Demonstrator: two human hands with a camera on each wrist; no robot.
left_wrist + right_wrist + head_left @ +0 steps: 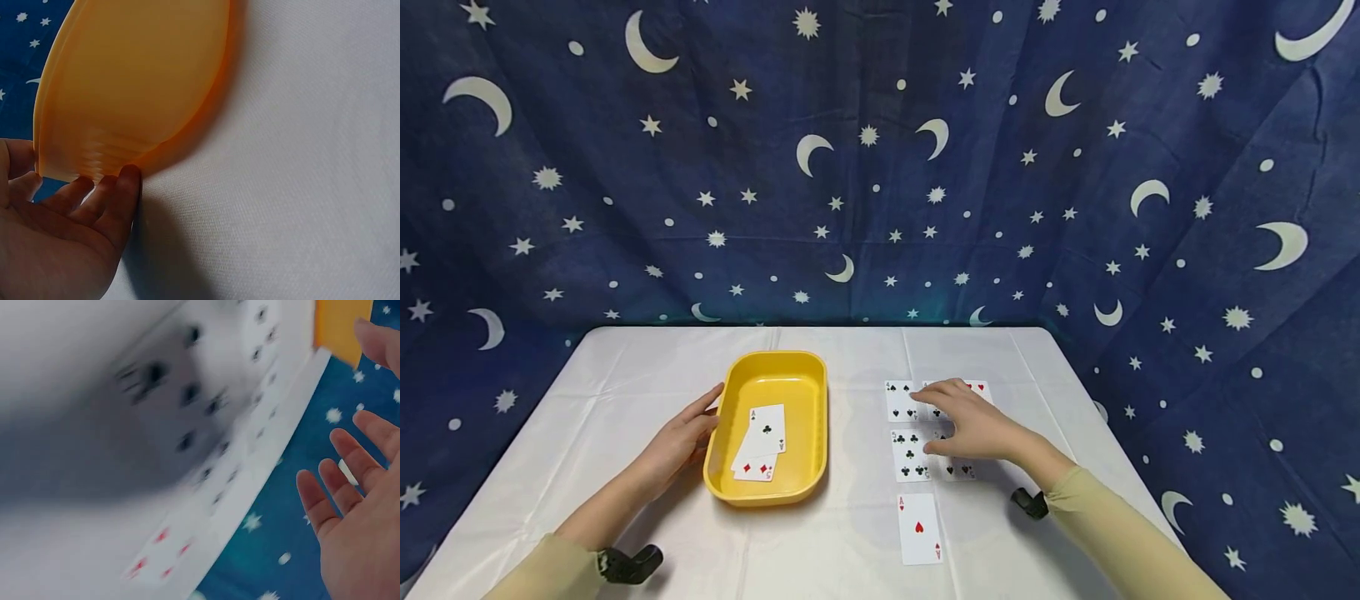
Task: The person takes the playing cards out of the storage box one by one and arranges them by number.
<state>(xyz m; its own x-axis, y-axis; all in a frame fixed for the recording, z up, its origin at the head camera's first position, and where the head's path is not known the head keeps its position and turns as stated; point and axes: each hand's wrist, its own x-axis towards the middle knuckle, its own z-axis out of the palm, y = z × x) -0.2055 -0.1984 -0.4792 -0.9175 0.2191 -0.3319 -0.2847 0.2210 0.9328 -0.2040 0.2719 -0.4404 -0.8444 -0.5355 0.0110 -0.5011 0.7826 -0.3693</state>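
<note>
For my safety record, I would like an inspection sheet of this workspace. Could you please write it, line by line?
Surface: table is white-covered and creased.
Job's things: yellow tray holds ace of clubs, partly over a diamond card. Ace of hearts and other cards lie face up right of it, some partly hidden.
Clutter: nothing seen.
Grippers: left hand touches the tray's side; right hand is over the cards, fingers spread, holding nothing.
Cables: nothing seen.
Surroundings: blue cloth with moons and stars, behind and at the sides.
</note>
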